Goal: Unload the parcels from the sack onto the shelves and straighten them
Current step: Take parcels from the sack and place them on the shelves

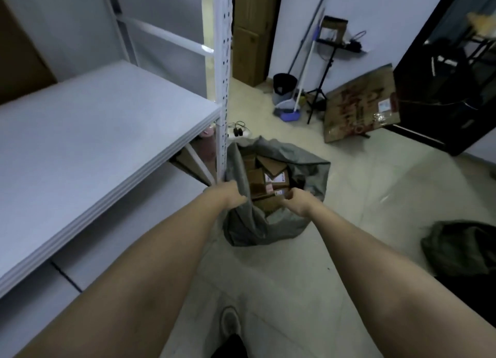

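Parcels [271, 177] lie heaped inside the grey sack [268, 223], which stands on the floor just beside the white upright post [222, 89] of the shelves [94, 142]. The left hand [230, 196] grips the sack's near-left rim, fingers curled round the cloth, apparently to hold the mouth wide. The right hand [296, 200] curls at the near-right rim, pinching what looks like a parcel's edge or the cloth; I cannot tell which. Brown boxes sit between both hands, just beyond the fingers.
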The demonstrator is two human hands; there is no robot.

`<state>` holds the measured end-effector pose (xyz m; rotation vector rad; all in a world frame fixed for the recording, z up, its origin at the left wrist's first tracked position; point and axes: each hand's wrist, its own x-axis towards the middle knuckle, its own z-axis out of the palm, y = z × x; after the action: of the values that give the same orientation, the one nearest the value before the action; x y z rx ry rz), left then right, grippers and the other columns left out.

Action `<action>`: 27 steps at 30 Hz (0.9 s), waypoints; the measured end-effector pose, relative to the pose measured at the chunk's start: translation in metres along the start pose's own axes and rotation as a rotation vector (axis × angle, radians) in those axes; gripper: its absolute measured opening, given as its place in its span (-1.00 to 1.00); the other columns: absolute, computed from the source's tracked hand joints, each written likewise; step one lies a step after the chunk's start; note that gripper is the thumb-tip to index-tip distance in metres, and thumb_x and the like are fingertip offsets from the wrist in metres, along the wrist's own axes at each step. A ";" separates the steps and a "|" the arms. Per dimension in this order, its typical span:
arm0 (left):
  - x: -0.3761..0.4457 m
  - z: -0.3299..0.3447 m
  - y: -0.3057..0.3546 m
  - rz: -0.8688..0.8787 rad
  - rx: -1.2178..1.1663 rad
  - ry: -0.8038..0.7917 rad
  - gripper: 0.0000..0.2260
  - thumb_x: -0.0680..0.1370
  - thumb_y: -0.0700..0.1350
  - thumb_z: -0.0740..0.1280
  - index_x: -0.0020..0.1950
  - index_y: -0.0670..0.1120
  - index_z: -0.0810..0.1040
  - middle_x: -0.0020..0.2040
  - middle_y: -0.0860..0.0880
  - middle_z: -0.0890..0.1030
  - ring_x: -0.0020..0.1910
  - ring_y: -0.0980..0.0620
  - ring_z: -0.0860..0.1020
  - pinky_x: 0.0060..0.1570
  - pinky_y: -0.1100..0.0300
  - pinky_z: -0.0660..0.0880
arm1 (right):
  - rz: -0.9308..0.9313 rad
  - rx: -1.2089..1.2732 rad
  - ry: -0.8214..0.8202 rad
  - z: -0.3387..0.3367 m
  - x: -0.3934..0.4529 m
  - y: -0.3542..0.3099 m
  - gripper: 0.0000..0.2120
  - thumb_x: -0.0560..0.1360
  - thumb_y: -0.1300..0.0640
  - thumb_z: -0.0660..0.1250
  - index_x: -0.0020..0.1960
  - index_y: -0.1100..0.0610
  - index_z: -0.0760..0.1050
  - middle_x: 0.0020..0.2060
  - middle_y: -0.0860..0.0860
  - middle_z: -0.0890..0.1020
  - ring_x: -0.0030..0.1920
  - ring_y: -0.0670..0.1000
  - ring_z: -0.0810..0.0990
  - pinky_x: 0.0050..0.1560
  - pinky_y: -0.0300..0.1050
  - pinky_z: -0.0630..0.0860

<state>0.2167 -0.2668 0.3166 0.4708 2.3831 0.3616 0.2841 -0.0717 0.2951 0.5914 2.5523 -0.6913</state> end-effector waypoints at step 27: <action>0.360 0.029 0.083 -0.349 -0.446 -0.195 -0.48 0.59 0.10 0.22 0.45 -0.14 0.23 0.34 -0.15 0.41 0.26 -0.11 0.44 0.25 0.04 0.43 | 0.030 -0.336 -0.484 -0.053 0.373 0.136 -0.71 0.59 -0.05 0.15 0.21 0.10 0.37 0.13 0.08 0.51 -0.04 0.05 0.45 -0.06 -0.10 0.36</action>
<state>0.0004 -0.0359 0.1230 -0.1106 2.0597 0.6319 0.0321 0.1708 0.0999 0.3013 2.1315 -0.3282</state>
